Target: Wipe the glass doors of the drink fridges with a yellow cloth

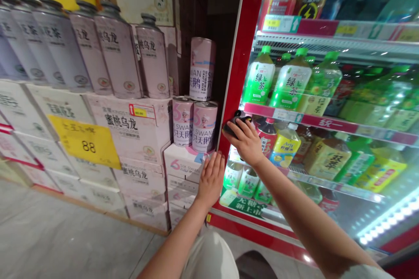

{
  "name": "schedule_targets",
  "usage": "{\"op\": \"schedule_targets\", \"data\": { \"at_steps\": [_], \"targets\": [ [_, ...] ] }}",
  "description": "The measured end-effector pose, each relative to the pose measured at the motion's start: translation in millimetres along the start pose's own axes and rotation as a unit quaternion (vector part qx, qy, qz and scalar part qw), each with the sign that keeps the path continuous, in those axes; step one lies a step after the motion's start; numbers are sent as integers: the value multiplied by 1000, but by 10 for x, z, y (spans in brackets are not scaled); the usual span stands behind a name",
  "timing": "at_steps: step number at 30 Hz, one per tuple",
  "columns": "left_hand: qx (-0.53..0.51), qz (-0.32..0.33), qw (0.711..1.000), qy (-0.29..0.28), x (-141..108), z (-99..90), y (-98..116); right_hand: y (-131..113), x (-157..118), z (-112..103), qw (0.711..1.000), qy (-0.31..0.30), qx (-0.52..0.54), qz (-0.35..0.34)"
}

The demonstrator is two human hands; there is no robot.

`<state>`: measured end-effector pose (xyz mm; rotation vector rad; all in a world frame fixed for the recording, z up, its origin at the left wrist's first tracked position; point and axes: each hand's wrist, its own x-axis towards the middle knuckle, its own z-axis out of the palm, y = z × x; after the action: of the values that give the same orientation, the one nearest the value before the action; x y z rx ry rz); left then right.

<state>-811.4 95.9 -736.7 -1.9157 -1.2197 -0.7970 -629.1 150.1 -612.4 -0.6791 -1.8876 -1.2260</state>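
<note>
Two hands work at the cooler's edge. The right hand [246,141] is closed around the black door handle [235,123] on the red door frame [240,65], fingers wrapped over it. The left hand [211,178], at seven o'clock from the right, lies flat and open, fingers together, against a white carton [183,163]. At twelve o'clock of that hand stand pink cans [194,123]. Behind the glass, at two o'clock from the handle, green tea bottles [291,83] line a shelf.

Stacked cartons [183,170] and cans [193,124] crowd the fridge door [240,52]'s left edge.
</note>
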Motion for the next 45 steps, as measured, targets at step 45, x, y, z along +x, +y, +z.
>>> {"op": "schedule_targets", "data": {
  "at_steps": [45],
  "targets": [
    [-22, -94, 995, -35, 246, -186, -105, 61, 69, -83, 991, -67, 16, -115]
  ]
}}
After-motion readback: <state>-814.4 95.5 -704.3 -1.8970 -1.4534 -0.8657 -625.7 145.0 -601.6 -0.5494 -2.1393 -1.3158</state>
